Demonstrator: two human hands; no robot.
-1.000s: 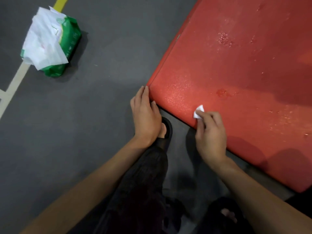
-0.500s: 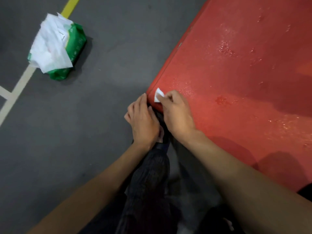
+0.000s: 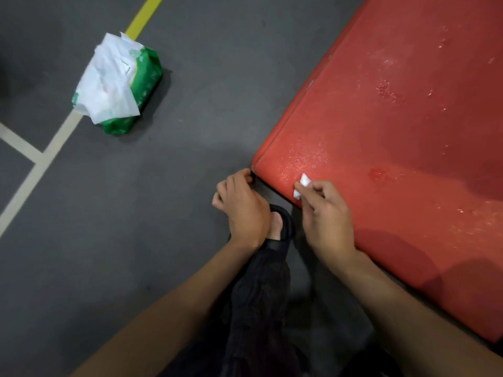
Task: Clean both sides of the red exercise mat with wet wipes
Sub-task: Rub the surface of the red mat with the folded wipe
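The red exercise mat [image 3: 394,137] lies flat on the dark floor and fills the right side, its surface speckled with wet spots. Its near corner points toward me. My right hand [image 3: 325,216] pinches a small folded white wet wipe [image 3: 302,186] and holds it against the mat's near edge, just right of the corner. My left hand [image 3: 242,208] sits at the corner itself, its fingers curled against the mat's edge. Whether those fingers reach under the mat is hidden.
A green pack of wet wipes [image 3: 141,85] with loose white wipes on top lies on the floor at the upper left, over a pale floor line [image 3: 32,175]. My foot in a black sandal [image 3: 281,227] rests between my hands.
My right hand slid the wipe from the mat's corner back to the right along the near edge. My left hand's fingers went from straight to curled at the corner.
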